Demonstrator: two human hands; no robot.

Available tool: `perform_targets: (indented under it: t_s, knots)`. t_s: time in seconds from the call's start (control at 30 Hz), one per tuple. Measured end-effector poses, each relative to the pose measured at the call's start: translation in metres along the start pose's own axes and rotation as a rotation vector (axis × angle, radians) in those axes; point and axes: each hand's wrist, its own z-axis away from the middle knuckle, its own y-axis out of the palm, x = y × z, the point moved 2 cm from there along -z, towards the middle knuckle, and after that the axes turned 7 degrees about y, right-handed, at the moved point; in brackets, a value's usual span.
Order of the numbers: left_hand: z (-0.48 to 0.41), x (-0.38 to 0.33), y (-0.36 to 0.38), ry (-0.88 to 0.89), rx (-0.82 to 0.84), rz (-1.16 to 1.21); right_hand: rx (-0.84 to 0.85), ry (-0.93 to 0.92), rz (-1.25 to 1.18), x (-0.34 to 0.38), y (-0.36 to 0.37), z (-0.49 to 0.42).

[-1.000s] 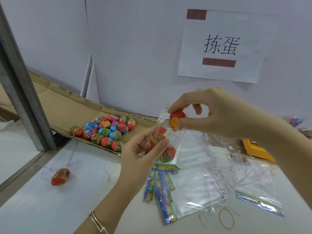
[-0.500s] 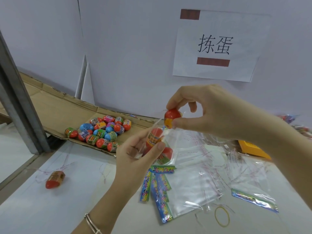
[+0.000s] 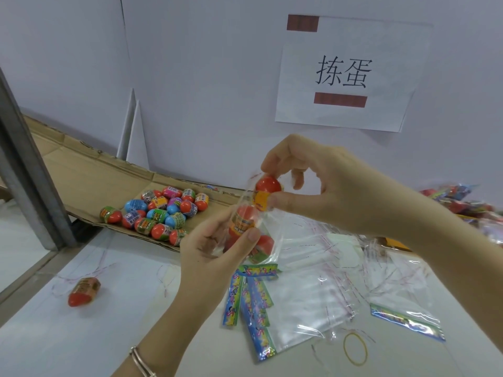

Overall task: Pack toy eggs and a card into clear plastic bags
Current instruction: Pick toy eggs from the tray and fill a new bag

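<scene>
Red egg (image 3: pixel 268 186) is pinched by the right hand (image 3: pixel 326 191) at the mouth of the clear bag (image 3: pixel 273 231), ready to drop in. The left hand (image 3: pixel 212 251) grips the bag to hold it open; packed eggs (image 3: pixel 243 221) sit inside. Loose eggs (image 3: pixel 160 213) wait at ten o'clock, cards (image 3: pixel 250 295) at six on the surface (image 3: pixel 122 336).

About sixteen multicoloured plastic toy eggs (image 3: pixel 160 210) are lying at ten o'clock, one red egg (image 3: pixel 83 292) at eight, one red-topped egg (image 3: pixel 268 195) and two more are sitting in one clear plastic bag (image 3: pixel 274 229), and one yellow rubber band (image 3: pixel 355 348) at five.
</scene>
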Motion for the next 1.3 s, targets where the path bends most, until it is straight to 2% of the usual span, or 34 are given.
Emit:
perform_targets:
  t_s: [0.2, 0.37, 0.57, 0.7, 0.87, 1.0, 1.17, 1.23, 1.3]
  knots:
    - [0.000, -0.003, 0.001, 0.011, 0.006, -0.010, 0.045, 0.036, -0.098, 0.001, -0.003, -0.001]
    - [0.000, -0.002, 0.001, -0.037, -0.023, 0.011, 0.008, -0.010, 0.119, 0.004, -0.006, -0.001]
    - [0.002, 0.000, 0.002, -0.078, -0.034, -0.009, 0.060, 0.011, 0.083, 0.007, -0.004, -0.003]
    - [0.002, 0.001, 0.002, -0.088, -0.044, -0.003, 0.060, -0.031, 0.277, 0.007, -0.004, -0.003]
    - [0.003, 0.000, 0.005, -0.090, -0.064, 0.008, 0.068, -0.037, 0.336, 0.011, -0.006, -0.004]
    - [0.006, 0.002, 0.008, -0.119, -0.082, 0.037, 0.008, -0.043, 0.449, 0.010, -0.004, -0.006]
    - [0.005, 0.000, 0.008, -0.123, -0.064, 0.060, 0.068, -0.068, 0.410, 0.009, -0.005, -0.006]
    - [0.005, -0.002, 0.010, -0.119, -0.060, 0.060, 0.051, -0.096, 0.424, 0.007, -0.005, -0.005]
    - [0.006, -0.002, 0.011, -0.119, -0.064, 0.069, -0.031, -0.116, 0.309, 0.005, -0.005, -0.002]
